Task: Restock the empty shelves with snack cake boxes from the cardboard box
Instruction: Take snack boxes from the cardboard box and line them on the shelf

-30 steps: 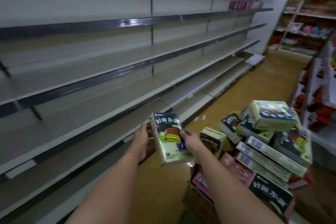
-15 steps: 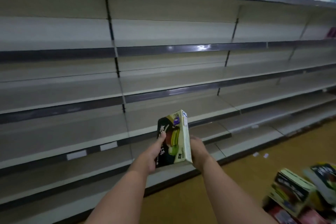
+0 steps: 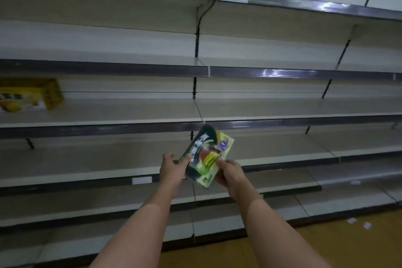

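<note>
A green and pale-yellow snack cake box (image 3: 206,155) is held up in front of the shelves, tilted to the right and blurred by motion. My left hand (image 3: 173,168) grips its left edge and my right hand (image 3: 228,172) grips its lower right corner. The box hangs in the air in front of the third shelf (image 3: 87,175), not touching any board. The cardboard box is out of view.
Long grey shelves (image 3: 282,106) run across the whole view, several tiers high. A yellow box (image 3: 32,93) stands on a shelf at the far left. The wooden floor (image 3: 348,243) shows at the bottom right with two small paper scraps on it.
The view has swung left and away from the pile of boxes, which has left the frame. Both hands have carried the box upward toward the shelves and tilted it. The yellow box has come into sight.
</note>
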`<move>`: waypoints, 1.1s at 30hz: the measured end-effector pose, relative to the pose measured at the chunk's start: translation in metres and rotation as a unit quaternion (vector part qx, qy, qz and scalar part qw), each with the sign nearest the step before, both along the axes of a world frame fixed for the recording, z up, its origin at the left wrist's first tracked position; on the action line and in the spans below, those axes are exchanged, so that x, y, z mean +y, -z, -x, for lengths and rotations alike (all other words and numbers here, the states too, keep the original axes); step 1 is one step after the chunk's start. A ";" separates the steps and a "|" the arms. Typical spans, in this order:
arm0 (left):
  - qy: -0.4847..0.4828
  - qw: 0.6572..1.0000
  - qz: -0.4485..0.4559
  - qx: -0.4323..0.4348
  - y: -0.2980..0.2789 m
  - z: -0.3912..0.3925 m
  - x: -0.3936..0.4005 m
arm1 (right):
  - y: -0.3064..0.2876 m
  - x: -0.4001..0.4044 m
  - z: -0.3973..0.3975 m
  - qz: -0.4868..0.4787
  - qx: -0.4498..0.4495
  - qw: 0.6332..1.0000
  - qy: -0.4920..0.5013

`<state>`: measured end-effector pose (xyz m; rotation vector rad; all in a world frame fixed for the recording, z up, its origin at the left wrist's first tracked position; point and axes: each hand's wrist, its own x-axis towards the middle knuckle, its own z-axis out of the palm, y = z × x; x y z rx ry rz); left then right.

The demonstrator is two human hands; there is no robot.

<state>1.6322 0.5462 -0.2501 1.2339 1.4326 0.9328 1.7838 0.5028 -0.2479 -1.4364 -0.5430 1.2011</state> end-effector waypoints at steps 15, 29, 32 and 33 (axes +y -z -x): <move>-0.022 0.999 0.005 -0.038 -0.006 0.083 0.101 | -0.014 0.132 0.053 -0.043 -0.113 0.993 0.014; -0.144 0.974 -0.121 0.124 -0.031 0.107 0.234 | -0.042 0.261 0.080 -0.026 -0.372 0.918 -0.137; -0.151 0.977 -0.116 0.099 -0.031 0.117 0.249 | -0.044 0.276 0.095 -0.029 -0.359 0.922 -0.142; -0.149 0.978 -0.116 0.086 -0.032 0.121 0.254 | -0.044 0.281 0.101 -0.031 -0.348 0.927 -0.139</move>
